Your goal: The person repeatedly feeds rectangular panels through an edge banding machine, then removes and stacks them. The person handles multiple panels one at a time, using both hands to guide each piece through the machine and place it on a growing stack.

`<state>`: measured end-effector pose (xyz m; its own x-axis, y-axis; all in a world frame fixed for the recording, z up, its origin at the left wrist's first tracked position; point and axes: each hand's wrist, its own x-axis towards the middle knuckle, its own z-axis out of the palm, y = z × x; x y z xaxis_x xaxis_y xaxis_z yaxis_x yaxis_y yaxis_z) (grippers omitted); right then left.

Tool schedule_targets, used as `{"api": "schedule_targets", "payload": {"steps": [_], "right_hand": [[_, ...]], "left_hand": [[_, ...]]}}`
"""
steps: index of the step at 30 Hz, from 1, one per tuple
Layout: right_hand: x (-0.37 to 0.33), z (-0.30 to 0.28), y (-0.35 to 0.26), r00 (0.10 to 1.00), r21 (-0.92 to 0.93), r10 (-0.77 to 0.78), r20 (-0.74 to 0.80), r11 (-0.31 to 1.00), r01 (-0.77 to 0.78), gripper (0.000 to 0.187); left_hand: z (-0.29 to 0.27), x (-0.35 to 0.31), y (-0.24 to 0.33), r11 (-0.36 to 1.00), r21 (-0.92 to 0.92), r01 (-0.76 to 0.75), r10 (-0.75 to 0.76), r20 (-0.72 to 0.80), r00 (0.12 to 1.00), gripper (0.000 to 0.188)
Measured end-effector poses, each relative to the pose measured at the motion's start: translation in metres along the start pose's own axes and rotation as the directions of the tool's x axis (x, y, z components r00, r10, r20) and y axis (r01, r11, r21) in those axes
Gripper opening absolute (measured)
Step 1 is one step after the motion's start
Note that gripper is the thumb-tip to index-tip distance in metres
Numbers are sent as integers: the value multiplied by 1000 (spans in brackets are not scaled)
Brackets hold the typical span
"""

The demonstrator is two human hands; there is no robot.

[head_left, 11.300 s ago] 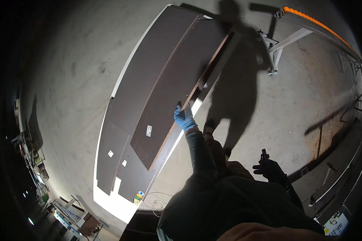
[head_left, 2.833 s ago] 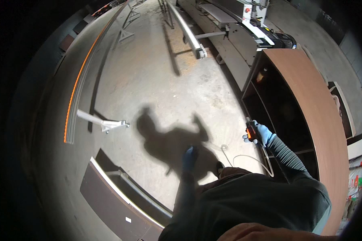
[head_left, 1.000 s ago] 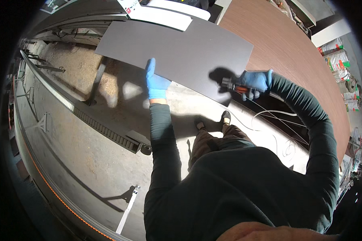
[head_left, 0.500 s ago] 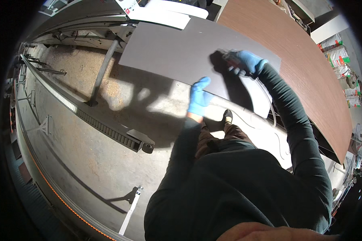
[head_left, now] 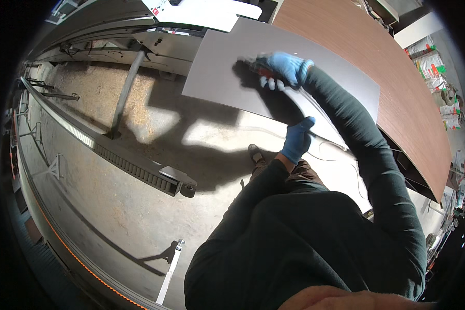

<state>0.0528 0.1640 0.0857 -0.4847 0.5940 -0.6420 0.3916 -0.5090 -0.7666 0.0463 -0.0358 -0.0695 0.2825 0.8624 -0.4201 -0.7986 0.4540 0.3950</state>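
A flat grey panel [head_left: 217, 67] lies in front of me, its right part on a brown wood-grain board. At its near edge my left hand [head_left: 297, 140], in a blue glove, is closed, thumb up along the edge and the other fingers mostly hidden. Over the panel's middle, my right hand [head_left: 287, 68], also gloved in blue, is wrapped round a small dark and red handheld tool [head_left: 261, 66]. Motion blurs the tool, so its exact kind does not show. A grey hose or cord [head_left: 318, 106] runs back from it beside my right forearm.
The brown wood-grain board [head_left: 346, 41] extends along the right. A white machine part [head_left: 212, 15] stands beyond the panel. On the left, a long rail with a ribbed roller strip [head_left: 129, 168] crosses above the concrete floor [head_left: 113, 206]. A white post [head_left: 170, 271] rises at lower left.
The grey panel has shifted right, and my left hand has moved right with it. My right hand has carried the tool left across the panel. One foot has moved left.
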Motion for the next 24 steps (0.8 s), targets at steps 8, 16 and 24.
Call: {"api": "schedule_targets", "payload": {"steps": [8,16,24], "right_hand": [[-23,61,-1,979,-454,-102,177,874,173,42],[-132,-115,88,964,-956,-229,136,224,189,27],[-162,-94,115,977,82,172,125,980,-182,44]], "left_hand": [[-4,-5,-38,890,425,-164,120,129,984,16],[0,-42,-7,133,851,-508,286,458,842,18],[20,-96,-75,5,677,-736,488,640,593,25]]}}
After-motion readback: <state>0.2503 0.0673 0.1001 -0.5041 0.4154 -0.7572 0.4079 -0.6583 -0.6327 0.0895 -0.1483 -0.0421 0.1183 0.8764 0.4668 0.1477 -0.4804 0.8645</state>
